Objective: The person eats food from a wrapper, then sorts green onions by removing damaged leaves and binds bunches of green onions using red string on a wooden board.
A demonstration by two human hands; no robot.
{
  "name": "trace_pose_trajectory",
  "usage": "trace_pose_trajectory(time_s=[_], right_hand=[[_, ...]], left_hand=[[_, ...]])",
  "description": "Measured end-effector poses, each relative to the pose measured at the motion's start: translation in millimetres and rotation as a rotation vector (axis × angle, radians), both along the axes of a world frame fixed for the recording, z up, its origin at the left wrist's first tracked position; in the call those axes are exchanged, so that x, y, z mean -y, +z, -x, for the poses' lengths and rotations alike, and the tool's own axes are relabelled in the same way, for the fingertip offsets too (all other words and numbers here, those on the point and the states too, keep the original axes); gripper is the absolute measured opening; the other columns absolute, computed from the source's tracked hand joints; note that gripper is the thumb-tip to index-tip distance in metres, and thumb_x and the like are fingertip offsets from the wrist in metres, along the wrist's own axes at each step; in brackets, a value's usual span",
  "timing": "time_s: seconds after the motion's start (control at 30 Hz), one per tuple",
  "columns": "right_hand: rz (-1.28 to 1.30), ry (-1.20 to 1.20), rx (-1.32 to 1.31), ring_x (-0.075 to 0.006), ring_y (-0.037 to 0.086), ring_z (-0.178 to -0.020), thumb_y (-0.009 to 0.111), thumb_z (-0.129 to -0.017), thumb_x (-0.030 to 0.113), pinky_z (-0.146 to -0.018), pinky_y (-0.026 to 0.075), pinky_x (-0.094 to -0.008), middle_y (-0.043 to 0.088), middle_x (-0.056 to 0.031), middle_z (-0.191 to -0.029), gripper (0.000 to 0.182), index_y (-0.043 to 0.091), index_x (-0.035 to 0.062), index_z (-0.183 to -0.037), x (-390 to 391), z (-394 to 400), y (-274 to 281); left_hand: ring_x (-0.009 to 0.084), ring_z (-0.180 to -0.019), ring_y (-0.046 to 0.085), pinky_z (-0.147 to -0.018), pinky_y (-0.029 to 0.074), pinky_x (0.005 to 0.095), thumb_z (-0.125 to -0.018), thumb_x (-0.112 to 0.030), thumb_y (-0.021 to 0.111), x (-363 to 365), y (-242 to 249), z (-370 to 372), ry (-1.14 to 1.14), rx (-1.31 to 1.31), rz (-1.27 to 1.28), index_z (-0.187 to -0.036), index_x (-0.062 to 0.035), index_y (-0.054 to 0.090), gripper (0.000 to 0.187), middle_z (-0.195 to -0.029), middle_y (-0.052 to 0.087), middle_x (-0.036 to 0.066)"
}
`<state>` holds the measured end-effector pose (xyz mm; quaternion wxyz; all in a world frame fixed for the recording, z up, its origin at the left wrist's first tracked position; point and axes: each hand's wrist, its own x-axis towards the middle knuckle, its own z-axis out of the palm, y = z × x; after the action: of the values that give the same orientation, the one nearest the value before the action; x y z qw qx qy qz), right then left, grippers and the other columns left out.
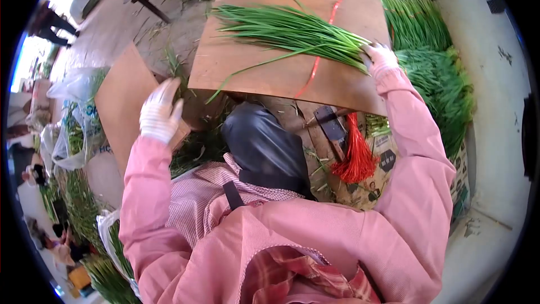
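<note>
A loose bunch of green chives lies across a brown wooden board, tips to the left and pale stem ends to the right. One long blade trails over the board's near edge. A red tie passes under the bunch, both ends showing on the board. My right hand, in a white glove, has its fingers closed around the stem ends. Off to the left of the board, my gloved left hand is raised with fingers stretched out and thumb apart. It holds nothing, with a smaller wooden panel beside it.
Below the board's near edge hang red ties, beside a dark block. Stacked chive bundles line the right side by a pale wall. Plastic bags of greens stand at left. Another person is in the background.
</note>
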<state>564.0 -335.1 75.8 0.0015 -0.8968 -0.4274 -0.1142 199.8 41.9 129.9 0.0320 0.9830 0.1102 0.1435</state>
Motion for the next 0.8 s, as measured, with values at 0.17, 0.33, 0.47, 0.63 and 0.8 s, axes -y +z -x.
trace_pose_trajectory(time_s=[0.17, 0.33, 0.47, 0.63, 0.8], right_hand=[[-0.027, -0.069, -0.010, -0.0345, 0.053, -0.080, 0.055, -0.077, 0.027, -0.070, 0.044, -0.0425, 0.057, -0.0142, -0.084, 0.020, 0.058, 0.0132, -0.091, -9, -3, -12], [0.169, -0.130, 0.026, -0.0329, 0.053, -0.087, 0.059, -0.072, 0.029, -0.075, 0.044, -0.0418, 0.055, -0.0131, -0.098, 0.031, 0.056, 0.0156, -0.101, -12, 4, 5], [-0.058, -0.094, 0.158, -0.0309, 0.040, -0.110, 0.067, -0.065, 0.025, -0.089, 0.036, -0.0428, 0.046, -0.0116, -0.114, 0.056, 0.045, 0.0178, -0.116, -29, 29, 18], [-0.302, 0.560, -0.057, -0.0320, 0.046, -0.102, 0.064, -0.068, 0.016, -0.087, 0.037, -0.0405, 0.052, -0.0134, -0.105, 0.038, 0.053, 0.0103, -0.104, -153, 154, 53], [-0.239, 1.137, -0.597, -0.0324, 0.053, -0.086, 0.061, -0.070, 0.009, -0.078, 0.043, -0.0358, 0.055, -0.0171, -0.091, 0.023, 0.058, 0.0056, -0.093, -311, 317, 7]], left_hand=[[0.0299, -0.100, 0.050, -0.088, 0.039, 0.0356, -0.071, -0.008, 0.059, -2, -8, 135, 0.274, -0.060, 0.164, -0.109, -0.0062, 0.051, 0.039, -0.108, 0.052, 0.015], [0.0275, -0.097, 0.053, -0.086, 0.041, 0.0328, -0.072, 0.000, 0.057, 37, 0, 205, 0.421, 0.087, 0.451, -0.105, -0.0036, 0.054, 0.033, -0.106, 0.053, 0.015], [0.0285, -0.093, 0.055, -0.083, 0.043, 0.0326, -0.071, 0.000, 0.058, 74, 14, 237, 0.394, 0.151, 0.444, -0.101, -0.0017, 0.055, 0.031, -0.100, 0.056, 0.015], [0.0301, -0.084, 0.058, -0.075, 0.045, 0.0352, -0.067, 0.001, 0.055, 124, 24, 265, 0.348, 0.271, 0.332, -0.093, 0.0003, 0.059, 0.026, -0.089, 0.060, 0.016], [0.0279, -0.078, 0.057, -0.067, 0.046, 0.0353, -0.073, -0.006, 0.059, 180, -23, 294, 0.325, 0.453, 0.611, -0.097, -0.0036, 0.058, 0.025, -0.086, 0.060, 0.012]])
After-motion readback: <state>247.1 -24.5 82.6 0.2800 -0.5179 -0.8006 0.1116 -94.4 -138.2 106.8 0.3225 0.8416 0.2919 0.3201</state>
